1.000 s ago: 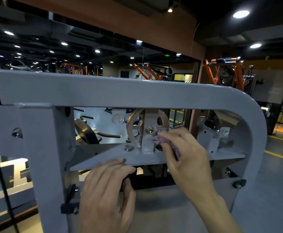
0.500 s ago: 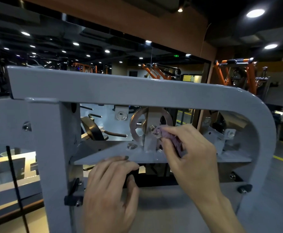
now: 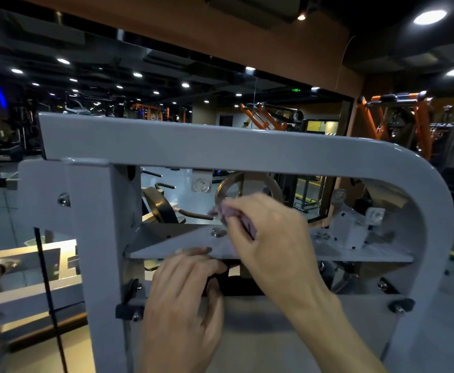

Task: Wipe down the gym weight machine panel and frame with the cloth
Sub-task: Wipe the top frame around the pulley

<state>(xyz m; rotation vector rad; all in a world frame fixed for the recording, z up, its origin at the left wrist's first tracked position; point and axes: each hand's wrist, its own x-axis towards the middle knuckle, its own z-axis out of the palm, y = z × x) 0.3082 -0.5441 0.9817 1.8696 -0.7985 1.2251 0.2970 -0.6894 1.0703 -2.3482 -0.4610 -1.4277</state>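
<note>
The grey weight machine frame (image 3: pixel 220 146) fills the view, its top bar curving down at the right. Inside it a flat grey plate (image 3: pixel 188 243) carries a metal pulley wheel (image 3: pixel 228 184) on a bracket. My right hand (image 3: pixel 271 238) pinches a small purple cloth (image 3: pixel 231 212) and presses it against the pulley bracket. My left hand (image 3: pixel 182 305) rests below, fingers curled over the plate's front edge and thumb under it. The grey panel (image 3: pixel 287 332) lies beneath both hands.
A mirror (image 3: pixel 166 103) behind the frame reflects the gym and ceiling lights. Orange machines (image 3: pixel 398 117) stand at the far right. A black cable (image 3: pixel 51 292) runs down at the left. Bolts (image 3: pixel 399 305) and a second bracket (image 3: pixel 352 230) stick out inside the frame.
My right hand has slid the cloth leftward across the pulley bracket. The view has shifted so the frame sits further right. My left hand has stayed on the plate edge.
</note>
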